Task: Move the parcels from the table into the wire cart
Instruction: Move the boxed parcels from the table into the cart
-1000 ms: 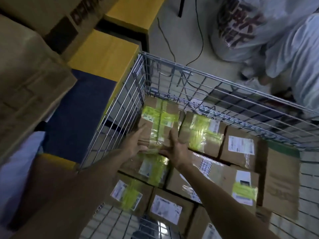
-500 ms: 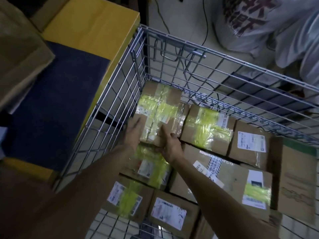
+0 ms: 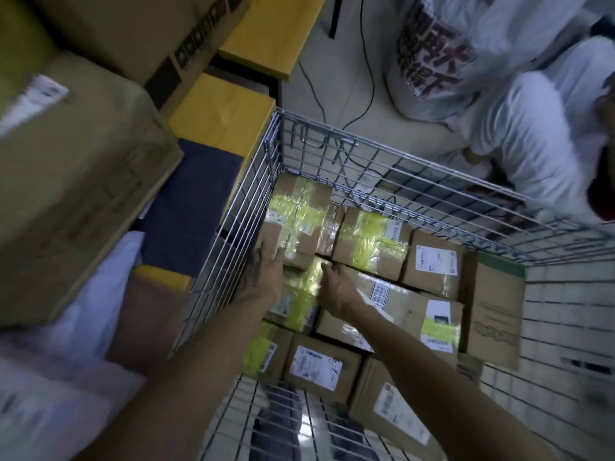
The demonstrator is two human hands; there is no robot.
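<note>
parcel (image 3: 301,221) in cart (image 3: 366,151), far-left corner | left hand (image 3: 266,269) fingers straight on its near edge | right hand (image 3: 336,289) at near corner, curl unclear | likely light, stiff cardboard, slick tape: grip bare side edges

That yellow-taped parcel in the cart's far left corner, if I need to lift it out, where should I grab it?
Probably by its near edge, coming from above. The corner parcel sits against the wire cart walls on its left and far sides, with another parcel close on its right; only the near edge looks free.
</note>
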